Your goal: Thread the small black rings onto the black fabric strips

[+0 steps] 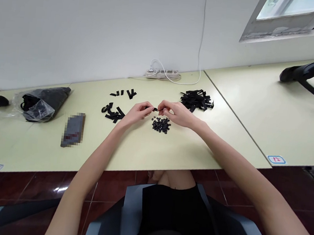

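Observation:
Between my two hands is a small black strip [155,109], pinched at its left end by my left hand [140,112] and at its right end by my right hand [174,112]. Both hands are closed, and the fingers cover most of the strip. Just below them lies a pile of small black rings [161,125]. Loose black strips [115,114] are scattered left of my left hand, with a few more black pieces [131,93] farther back. A larger heap of black strips [196,99] sits beyond my right hand.
A pixelated grey object [73,130] lies on the pale table [141,157] at left. Beside it is a clear plastic bag [42,103] with black material. A power strip [163,74] with a white cable rests against the wall. Black equipment [313,76] stands far right.

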The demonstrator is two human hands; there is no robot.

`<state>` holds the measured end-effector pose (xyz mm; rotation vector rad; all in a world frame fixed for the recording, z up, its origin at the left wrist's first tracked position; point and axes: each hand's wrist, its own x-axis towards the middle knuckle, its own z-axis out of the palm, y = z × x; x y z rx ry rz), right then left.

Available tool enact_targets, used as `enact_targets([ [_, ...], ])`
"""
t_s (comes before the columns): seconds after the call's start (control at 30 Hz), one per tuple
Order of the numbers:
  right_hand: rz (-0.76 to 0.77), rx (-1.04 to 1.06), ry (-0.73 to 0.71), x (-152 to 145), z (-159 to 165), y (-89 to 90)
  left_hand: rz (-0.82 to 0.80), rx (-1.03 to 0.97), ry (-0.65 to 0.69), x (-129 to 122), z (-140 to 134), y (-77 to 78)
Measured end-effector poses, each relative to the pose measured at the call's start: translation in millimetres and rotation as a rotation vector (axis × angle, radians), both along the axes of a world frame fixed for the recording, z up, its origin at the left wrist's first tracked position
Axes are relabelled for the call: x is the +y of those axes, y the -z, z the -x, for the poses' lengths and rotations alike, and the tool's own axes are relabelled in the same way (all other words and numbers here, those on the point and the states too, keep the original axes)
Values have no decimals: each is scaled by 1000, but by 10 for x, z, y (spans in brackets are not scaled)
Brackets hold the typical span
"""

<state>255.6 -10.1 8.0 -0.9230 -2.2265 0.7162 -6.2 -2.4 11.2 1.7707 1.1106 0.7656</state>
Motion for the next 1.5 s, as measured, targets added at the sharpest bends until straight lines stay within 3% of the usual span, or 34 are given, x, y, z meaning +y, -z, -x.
enact_targets([
  [0.17,128,99,-5,-51,26,-48,74,-104,12,6,4,-8],
  [0.5,20,46,122,-54,112,42,74,-105,57,-76,-55,-81],
  [1.07,-24,223,117,73,40,132,67,-203,-31,15,-3,-19],
  [1.37,-204,278,66,90,24,112,129,-236,-1,-1,-6,-21],
  [1.5,-207,342,110,82,30,89,148,-217,16,-7,-4,-22],
])
